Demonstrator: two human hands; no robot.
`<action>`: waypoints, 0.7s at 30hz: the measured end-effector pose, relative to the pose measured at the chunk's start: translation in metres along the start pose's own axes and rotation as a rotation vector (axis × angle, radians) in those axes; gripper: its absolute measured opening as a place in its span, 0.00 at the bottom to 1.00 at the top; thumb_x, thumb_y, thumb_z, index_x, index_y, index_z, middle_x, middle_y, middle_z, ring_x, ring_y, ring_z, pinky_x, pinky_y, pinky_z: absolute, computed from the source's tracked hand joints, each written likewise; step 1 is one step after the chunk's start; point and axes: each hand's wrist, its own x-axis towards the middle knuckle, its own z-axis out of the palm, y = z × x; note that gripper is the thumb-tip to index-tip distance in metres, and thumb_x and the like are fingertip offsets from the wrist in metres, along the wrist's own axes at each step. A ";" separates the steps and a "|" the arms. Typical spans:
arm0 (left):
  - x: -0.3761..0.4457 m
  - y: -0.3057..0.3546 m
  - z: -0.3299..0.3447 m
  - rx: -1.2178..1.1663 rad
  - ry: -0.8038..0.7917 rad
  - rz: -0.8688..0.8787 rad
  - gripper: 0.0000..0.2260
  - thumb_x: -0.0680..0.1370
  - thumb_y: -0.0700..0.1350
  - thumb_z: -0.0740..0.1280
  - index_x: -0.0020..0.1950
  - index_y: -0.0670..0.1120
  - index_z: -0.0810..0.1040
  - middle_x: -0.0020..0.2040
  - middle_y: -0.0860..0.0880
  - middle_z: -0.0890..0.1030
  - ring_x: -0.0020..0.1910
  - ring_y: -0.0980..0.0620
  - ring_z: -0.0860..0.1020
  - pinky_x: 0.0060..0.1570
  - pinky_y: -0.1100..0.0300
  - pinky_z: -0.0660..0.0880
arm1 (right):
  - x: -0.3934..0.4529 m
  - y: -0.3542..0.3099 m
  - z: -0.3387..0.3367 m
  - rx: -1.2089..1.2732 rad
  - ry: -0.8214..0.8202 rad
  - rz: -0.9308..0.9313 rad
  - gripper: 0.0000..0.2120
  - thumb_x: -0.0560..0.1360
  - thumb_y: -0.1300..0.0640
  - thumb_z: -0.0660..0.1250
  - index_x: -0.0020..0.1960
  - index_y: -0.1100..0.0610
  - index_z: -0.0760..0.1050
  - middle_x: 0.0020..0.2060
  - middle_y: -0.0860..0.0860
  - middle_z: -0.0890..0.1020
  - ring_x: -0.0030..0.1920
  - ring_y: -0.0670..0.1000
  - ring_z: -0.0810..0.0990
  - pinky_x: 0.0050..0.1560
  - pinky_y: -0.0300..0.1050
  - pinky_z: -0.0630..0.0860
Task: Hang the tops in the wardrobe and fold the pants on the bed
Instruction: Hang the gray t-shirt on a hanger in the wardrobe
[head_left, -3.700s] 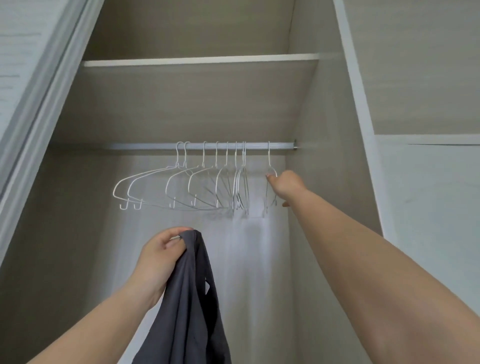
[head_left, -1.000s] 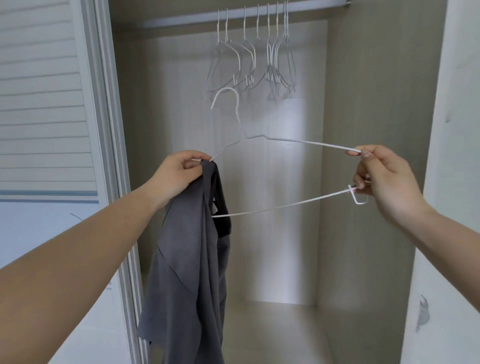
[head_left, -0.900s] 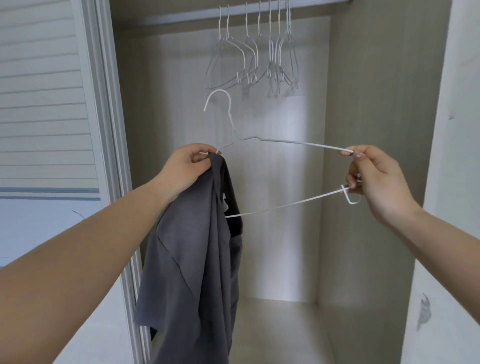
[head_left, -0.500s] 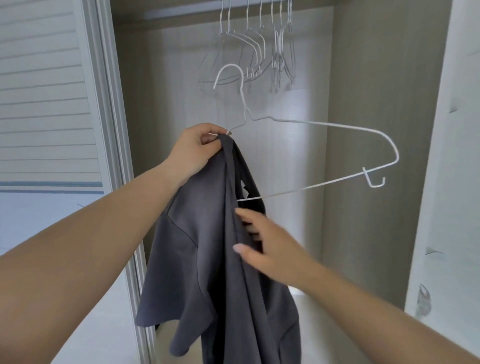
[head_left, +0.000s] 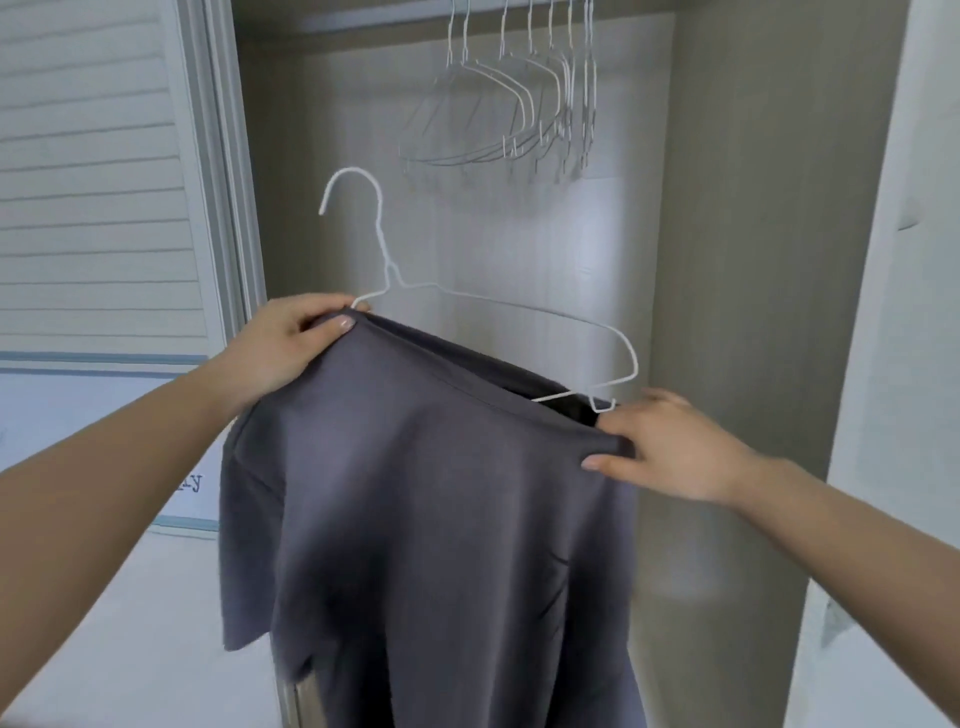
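Note:
A dark grey top (head_left: 426, 509) hangs in front of me, spread wide between my hands. My left hand (head_left: 283, 345) grips its left shoulder together with the left end of a white wire hanger (head_left: 384, 244). My right hand (head_left: 670, 452) pinches the top's collar edge at the right, just below the hanger's right end with its small hook. The hanger's lower wire runs inside the neck opening, and its upper wire and hook stand free above the cloth. The hanger is off the rail.
Several empty white wire hangers (head_left: 524, 98) hang on the rail (head_left: 363, 18) at the top of the open wardrobe. A sliding door (head_left: 98, 171) stands at the left, the wardrobe's side wall (head_left: 753, 260) at the right.
My right hand let go of the hanger's right end, dropped to the top and pulled its collar out to the right. The top now hangs spread wide instead of bunched.

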 end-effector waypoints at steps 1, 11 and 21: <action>-0.004 -0.005 -0.001 0.014 -0.005 -0.005 0.14 0.80 0.43 0.64 0.51 0.63 0.79 0.52 0.65 0.80 0.52 0.68 0.75 0.54 0.74 0.67 | 0.000 0.007 -0.004 -0.006 0.022 -0.015 0.17 0.74 0.37 0.60 0.37 0.49 0.66 0.31 0.43 0.71 0.38 0.48 0.74 0.59 0.47 0.67; -0.008 -0.015 0.019 0.300 -0.146 0.090 0.10 0.79 0.42 0.65 0.59 0.48 0.81 0.45 0.57 0.77 0.50 0.51 0.77 0.49 0.73 0.65 | 0.033 0.016 -0.048 0.076 0.172 -0.055 0.10 0.76 0.49 0.65 0.41 0.55 0.74 0.31 0.43 0.73 0.36 0.51 0.74 0.50 0.41 0.66; 0.021 0.028 0.040 0.074 -0.052 0.180 0.13 0.79 0.36 0.63 0.60 0.47 0.80 0.52 0.64 0.78 0.51 0.74 0.74 0.51 0.82 0.64 | 0.072 -0.009 -0.064 0.870 -0.297 0.147 0.23 0.72 0.44 0.69 0.66 0.43 0.69 0.51 0.43 0.83 0.52 0.42 0.82 0.57 0.38 0.75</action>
